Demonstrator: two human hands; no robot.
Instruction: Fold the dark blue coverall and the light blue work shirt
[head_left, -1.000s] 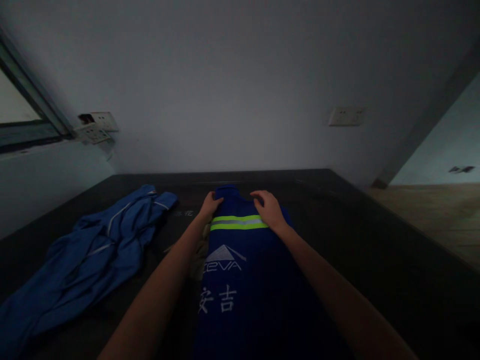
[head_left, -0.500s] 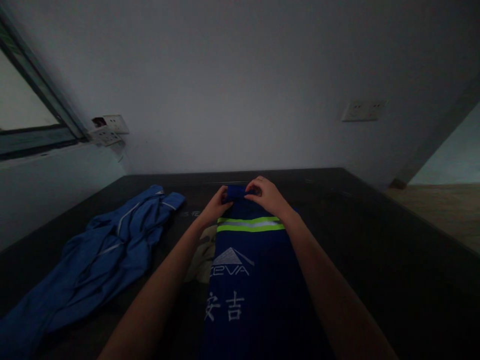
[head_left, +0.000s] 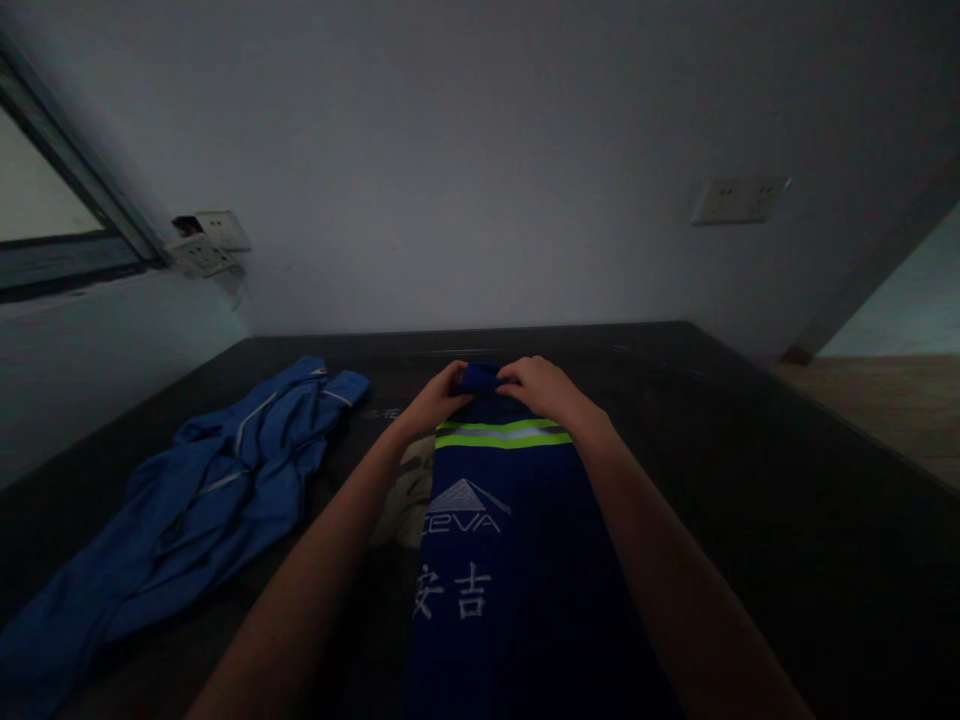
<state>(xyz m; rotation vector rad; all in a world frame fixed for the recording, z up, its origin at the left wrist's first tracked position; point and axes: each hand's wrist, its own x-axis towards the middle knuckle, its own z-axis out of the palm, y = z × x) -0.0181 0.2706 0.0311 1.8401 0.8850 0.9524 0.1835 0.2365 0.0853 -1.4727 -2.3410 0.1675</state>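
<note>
A dark blue garment (head_left: 510, 560), folded into a long strip, lies lengthwise on the dark table (head_left: 750, 480) in front of me. It carries a yellow-green and grey reflective band, a white logo and white characters. My left hand (head_left: 433, 400) and my right hand (head_left: 541, 388) both pinch the far end of the strip, where the cloth is bunched into a small fold between them. Both forearms run alongside the garment.
A lighter blue jacket (head_left: 202, 500) lies crumpled on the table's left side. A pale cloth (head_left: 405, 500) peeks out beside the strip's left edge. Wall sockets (head_left: 739, 198) sit on the back wall, more sockets (head_left: 202, 245) and a window at left. Wooden floor shows at right.
My hands moved from the reflective band up to the far end of the garment and came together, gripping and bunching that end. The camera shifted slightly.
</note>
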